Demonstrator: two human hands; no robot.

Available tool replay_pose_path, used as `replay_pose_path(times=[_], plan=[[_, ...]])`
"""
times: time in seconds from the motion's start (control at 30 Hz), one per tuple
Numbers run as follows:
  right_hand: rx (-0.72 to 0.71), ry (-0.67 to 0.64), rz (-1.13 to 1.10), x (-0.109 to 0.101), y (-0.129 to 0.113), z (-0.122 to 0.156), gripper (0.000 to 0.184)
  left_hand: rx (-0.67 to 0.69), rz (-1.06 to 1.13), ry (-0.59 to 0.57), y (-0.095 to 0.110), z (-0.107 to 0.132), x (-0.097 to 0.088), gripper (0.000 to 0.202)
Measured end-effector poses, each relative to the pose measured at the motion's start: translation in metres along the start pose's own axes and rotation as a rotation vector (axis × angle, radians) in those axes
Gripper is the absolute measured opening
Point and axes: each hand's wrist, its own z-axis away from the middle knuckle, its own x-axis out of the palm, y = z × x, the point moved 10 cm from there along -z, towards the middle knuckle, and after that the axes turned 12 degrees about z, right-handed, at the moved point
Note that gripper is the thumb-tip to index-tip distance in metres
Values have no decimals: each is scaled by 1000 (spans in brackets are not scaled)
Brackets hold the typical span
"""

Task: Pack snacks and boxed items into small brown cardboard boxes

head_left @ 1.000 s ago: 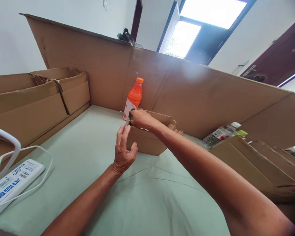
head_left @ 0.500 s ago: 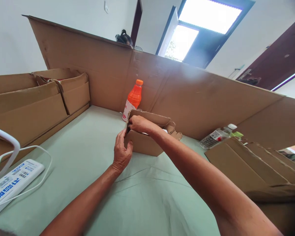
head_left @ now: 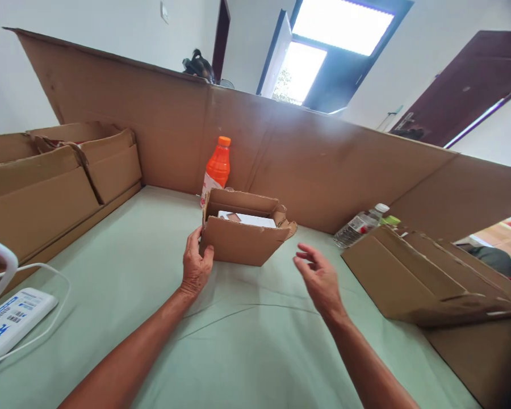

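A small open cardboard box (head_left: 238, 244) stands on the pale green cloth in the middle of the head view. Inside it lies a white item (head_left: 255, 220), perhaps a smaller box, with a brown patch on it. My left hand (head_left: 197, 262) grips the box's left end, thumb on the near face and fingers round the side. To the right of the box, my right hand (head_left: 319, 278) hovers apart from it, fingers spread and holding nothing. Just behind the box's left end is a bottle with orange contents and an orange cap (head_left: 218, 165).
Larger cardboard boxes stand at the left (head_left: 34, 182) and the right (head_left: 400, 272). A clear plastic bottle (head_left: 357, 227) leans by the right one. A white packaged item (head_left: 15, 318) and a white cable (head_left: 63, 309) lie lower left. A cardboard wall (head_left: 315, 165) runs behind; a person's head (head_left: 199, 67) shows above.
My right hand has come out of the small box and moved right and nearer, its fingers opening. My left hand stays on the box. The whole view has shifted slightly.
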Motion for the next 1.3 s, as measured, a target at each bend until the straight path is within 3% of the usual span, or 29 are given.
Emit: replay_pose_path(times=[0.1, 0.2, 0.33, 0.47, 0.6, 0.7, 0.83, 0.93, 1.03, 1.2, 1.3], plan=[[28, -198, -57, 47, 13, 7, 58, -58, -7, -6, -9, 3, -1, 51], [24, -274, -110, 82, 8, 1, 54, -111, -11, -20, -17, 5, 0, 54], [67, -271, -95, 96, 12, -5, 41, -178, -16, -32, -19, 7, 4, 58], [72, -255, -71, 70, 20, 18, 37, -240, -16, -79, 2, 32, 6, 58], [80, -190, 11, 11, 47, 77, 38, -352, 22, -280, 30, 106, 3, 58], [35, -121, 103, -36, 66, 128, 36, -324, -7, -407, 56, 166, -9, 63], [-48, -21, 201, -72, 68, 175, 35, -304, -71, -510, 76, 209, -26, 61], [-62, 12, 218, -74, 61, 191, 32, -404, -102, -488, 70, 212, -40, 54], [-51, -71, 149, -59, 59, 193, 36, -508, -112, -408, 58, 203, -57, 50], [-34, -331, -144, -29, 66, 173, 98, -554, -102, -337, 61, 194, -66, 61], [-108, -440, -294, -20, 54, 153, 120, -591, -84, -310, 65, 197, -66, 68]])
